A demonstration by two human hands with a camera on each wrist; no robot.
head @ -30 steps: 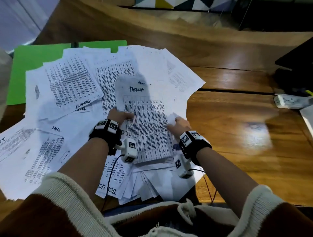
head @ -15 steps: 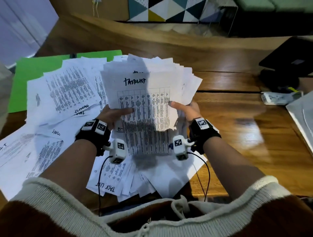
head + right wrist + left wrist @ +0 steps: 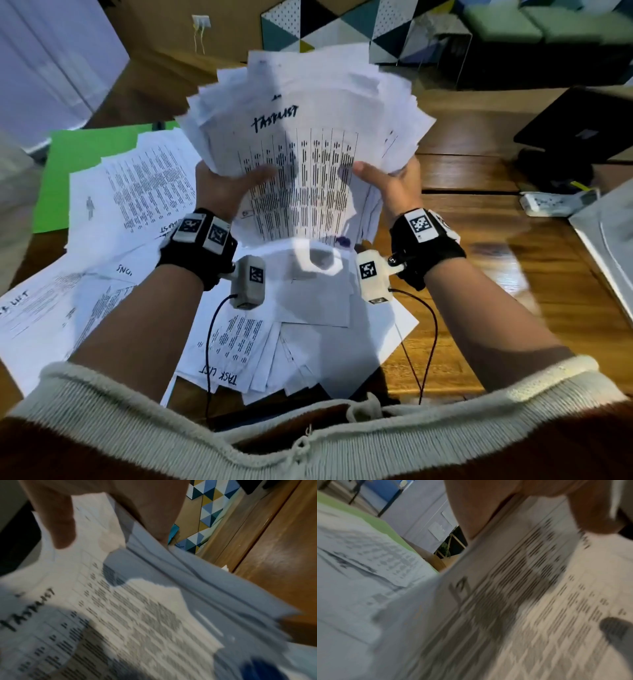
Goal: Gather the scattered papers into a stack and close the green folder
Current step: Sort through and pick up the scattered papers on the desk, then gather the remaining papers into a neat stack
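Observation:
A thick, uneven bundle of printed papers (image 3: 301, 137) is raised upright above the table, its top sheet headed "TASKLIST". My left hand (image 3: 222, 185) grips its left edge, thumb on the front sheet. My right hand (image 3: 390, 185) grips the right edge the same way. In the left wrist view the bundle (image 3: 522, 608) fills the frame under my left thumb (image 3: 597, 511). The right wrist view shows my right thumb (image 3: 58, 524) on the bundle's top sheet (image 3: 120, 615). More loose sheets (image 3: 137, 205) lie spread over the open green folder (image 3: 78, 161) at the left.
Other sheets (image 3: 284, 342) overhang the near table edge by my body. The wooden table (image 3: 513, 291) is bare to the right. A black laptop (image 3: 582, 126), a white power strip (image 3: 551, 202) and a grey tray edge (image 3: 609, 240) sit at the far right.
Both hands took hold of the bundle that lay flat on the table and lifted it upright, raising it higher and away from the loose sheets below.

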